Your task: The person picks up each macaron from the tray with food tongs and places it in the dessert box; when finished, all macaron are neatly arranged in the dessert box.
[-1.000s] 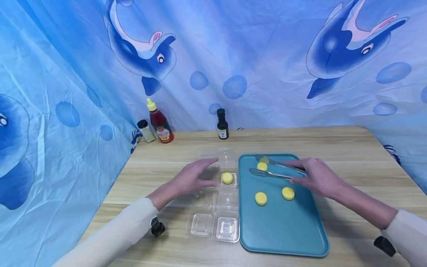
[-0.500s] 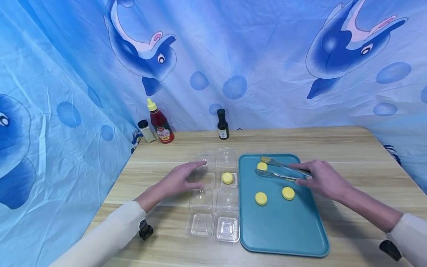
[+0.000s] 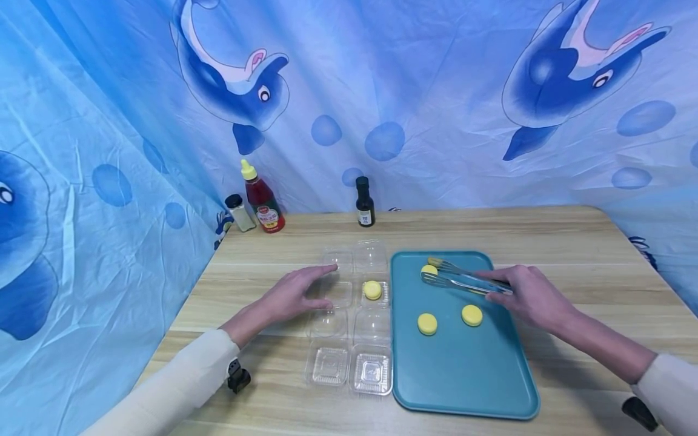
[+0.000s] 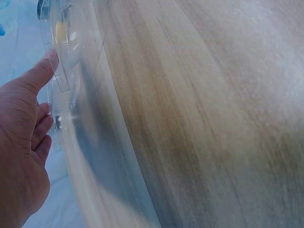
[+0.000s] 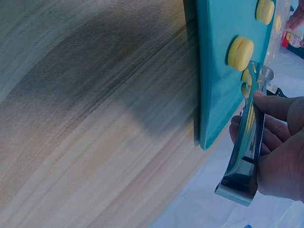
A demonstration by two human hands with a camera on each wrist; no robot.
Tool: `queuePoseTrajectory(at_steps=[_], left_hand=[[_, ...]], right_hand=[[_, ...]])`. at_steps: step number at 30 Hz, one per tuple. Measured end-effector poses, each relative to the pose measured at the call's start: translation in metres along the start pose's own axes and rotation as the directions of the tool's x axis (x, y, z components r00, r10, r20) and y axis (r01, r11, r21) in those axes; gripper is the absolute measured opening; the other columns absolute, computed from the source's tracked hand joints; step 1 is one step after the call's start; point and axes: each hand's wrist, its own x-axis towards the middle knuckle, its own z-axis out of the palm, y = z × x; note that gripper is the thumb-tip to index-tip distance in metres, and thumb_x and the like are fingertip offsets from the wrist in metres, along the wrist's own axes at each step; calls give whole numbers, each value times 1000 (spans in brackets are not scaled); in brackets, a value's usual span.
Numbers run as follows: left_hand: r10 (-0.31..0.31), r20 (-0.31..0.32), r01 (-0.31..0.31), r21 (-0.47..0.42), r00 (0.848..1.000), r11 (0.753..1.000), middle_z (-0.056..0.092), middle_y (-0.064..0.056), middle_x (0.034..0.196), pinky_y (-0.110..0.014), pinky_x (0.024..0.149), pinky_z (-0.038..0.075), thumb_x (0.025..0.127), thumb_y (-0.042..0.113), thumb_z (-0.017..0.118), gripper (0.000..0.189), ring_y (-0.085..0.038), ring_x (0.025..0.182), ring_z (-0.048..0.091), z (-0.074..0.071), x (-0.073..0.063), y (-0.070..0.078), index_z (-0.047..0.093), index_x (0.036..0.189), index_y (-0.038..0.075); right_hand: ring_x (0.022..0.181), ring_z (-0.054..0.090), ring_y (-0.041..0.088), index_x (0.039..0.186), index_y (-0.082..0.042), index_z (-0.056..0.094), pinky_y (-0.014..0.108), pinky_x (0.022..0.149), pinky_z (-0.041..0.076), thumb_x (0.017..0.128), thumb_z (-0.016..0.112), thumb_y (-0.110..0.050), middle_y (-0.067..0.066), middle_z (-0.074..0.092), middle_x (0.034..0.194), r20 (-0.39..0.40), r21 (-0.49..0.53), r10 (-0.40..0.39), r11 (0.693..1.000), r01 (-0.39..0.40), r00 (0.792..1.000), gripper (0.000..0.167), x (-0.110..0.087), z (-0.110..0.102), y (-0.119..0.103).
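Observation:
My right hand (image 3: 526,293) grips metal tongs (image 3: 460,284) above the teal tray (image 3: 458,375). The tongs' spread tips stand around a yellow macaron (image 3: 429,270) at the tray's far left; contact cannot be told. Two more macarons, a left one (image 3: 427,324) and a right one (image 3: 471,315), lie nearer. Another is partly hidden under the tongs. My left hand (image 3: 286,297) is beside the clear plastic boxes (image 3: 328,366), thumb and fingers apart; in the left wrist view a fingertip is close to the clear plastic (image 4: 64,95). One macaron (image 3: 372,290) sits in a box compartment.
Along the table's back edge stand a shaker with a black cap (image 3: 240,213), a red sauce bottle (image 3: 264,203) with a yellow cap, and a small dark bottle (image 3: 365,203). A blue dolphin-print curtain (image 3: 436,91) hangs behind the wooden table (image 3: 589,254).
My left hand has drawn back left from the compartment with the macaron, then stayed still. The tongs have shifted slightly right, and their tips have come closer together around the far macaron.

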Motion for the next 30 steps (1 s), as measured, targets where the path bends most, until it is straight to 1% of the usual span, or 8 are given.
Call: queuePoseTrajectory(at_steps=[3, 5, 7, 9, 15, 20, 23, 30], left_hand=[[-5, 2, 5, -4, 1000, 1000, 53, -10, 159, -53, 122, 38, 87, 38, 88, 87, -32, 145, 50, 0, 0, 0, 48, 159, 10], [-9, 2, 9, -5, 1000, 1000, 53, -10, 158, -53, 122, 38, 87, 38, 88, 86, -32, 145, 51, 1, 0, -1, 49, 159, 10], [-14, 3, 14, -8, 1000, 1000, 54, -10, 158, -53, 122, 39, 87, 38, 88, 86, -32, 145, 51, 1, 0, -1, 49, 159, 11], [-19, 4, 19, -12, 1000, 1000, 54, -10, 158, -53, 122, 39, 87, 38, 88, 85, -32, 145, 51, 1, 0, -1, 50, 159, 11], [-34, 10, 34, -21, 999, 999, 54, -9, 158, -53, 122, 39, 87, 39, 88, 85, -31, 145, 51, 2, 0, -1, 50, 158, 12], [-41, 15, 41, -22, 999, 999, 55, -8, 157, -53, 122, 39, 87, 39, 88, 84, -31, 145, 51, 1, 0, 0, 51, 158, 13], [-37, 12, 37, -20, 999, 999, 55, -8, 157, -52, 122, 39, 87, 38, 88, 84, -30, 145, 51, 1, 1, 0, 52, 157, 12], [-17, 1, 17, -14, 1000, 1000, 57, -8, 155, -50, 122, 40, 87, 39, 88, 83, -30, 144, 53, 1, 1, -1, 53, 156, 11]], right_hand=[[56, 43, 12, 135, 5, 69, 26, 47, 38, 92, 81, -3, 11, 69, 85, -13, -10, -4, 1000, 4, 1000, 45, 0, 0, 1], [52, 39, 11, 135, 4, 70, 26, 46, 37, 92, 81, -3, 2, 55, 69, -25, -20, -10, 1000, 10, 1000, 45, -1, 0, 1], [48, 35, 10, 135, 3, 70, 25, 44, 36, 92, 81, -3, -3, 39, 61, -32, -27, -17, 1000, 16, 999, 45, -1, 1, 1], [46, 33, 9, 135, 3, 70, 25, 43, 35, 92, 81, -2, -5, 36, 59, -40, -29, -23, 999, 22, 999, 45, -1, 1, 1], [45, 33, 10, 135, 4, 70, 24, 42, 34, 91, 81, -1, -7, 34, 58, -44, -26, -23, 999, 22, 999, 45, 0, -1, -4], [46, 31, 9, 135, 1, 71, 25, 41, 32, 91, 82, -3, -9, 29, 57, -59, -23, -57, 998, 55, 997, 46, 5, -3, -13], [45, 28, 8, 136, -1, 71, 25, 41, 30, 92, 82, -5, -11, 25, 56, -53, -5, -67, 998, 67, 996, 46, 9, -3, -22], [45, 23, 7, 135, -2, 72, 25, 42, 30, 92, 82, -4, -9, 35, 51, -39, 23, -88, 996, 89, 995, 45, 20, 4, -47]])
